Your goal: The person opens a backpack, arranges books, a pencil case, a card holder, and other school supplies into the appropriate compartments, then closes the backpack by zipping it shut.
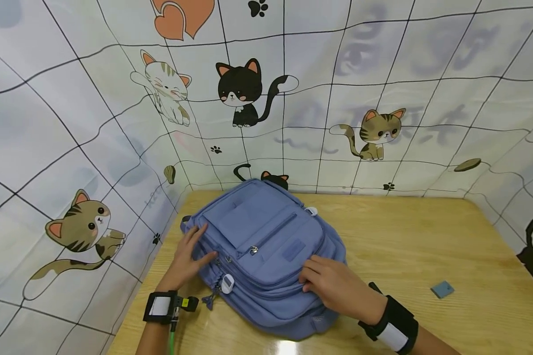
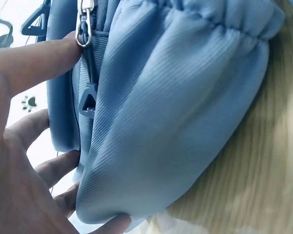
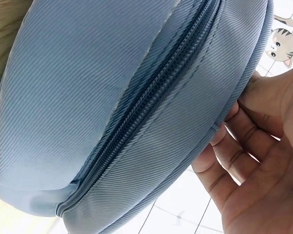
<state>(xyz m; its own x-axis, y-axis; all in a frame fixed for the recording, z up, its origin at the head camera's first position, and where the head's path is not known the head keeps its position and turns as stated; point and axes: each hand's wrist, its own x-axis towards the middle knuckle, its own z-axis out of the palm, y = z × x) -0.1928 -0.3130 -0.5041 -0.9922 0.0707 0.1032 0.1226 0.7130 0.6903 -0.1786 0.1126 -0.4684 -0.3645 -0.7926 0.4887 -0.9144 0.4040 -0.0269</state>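
A blue backpack (image 1: 266, 236) lies on the wooden table with its front pockets facing up. My left hand (image 1: 188, 259) rests on its left side with fingers spread. In the left wrist view the thumb (image 2: 63, 56) touches the bag beside a metal zipper pull (image 2: 83, 29), above a gathered side pocket (image 2: 176, 107). My right hand (image 1: 328, 283) has its fingers curled at the bag's lower right edge. The right wrist view shows those fingers (image 3: 224, 156) gripping the piped edge, next to a closed zipper (image 3: 151, 97).
A small blue-grey square piece (image 1: 442, 289) lies on the table (image 1: 404, 236) to the right. White tags (image 1: 227, 283) hang from the bag's zippers. A cat-printed cloth (image 1: 311, 108) stands behind and at both sides of the table. Each wrist wears a black strap (image 1: 393, 323).
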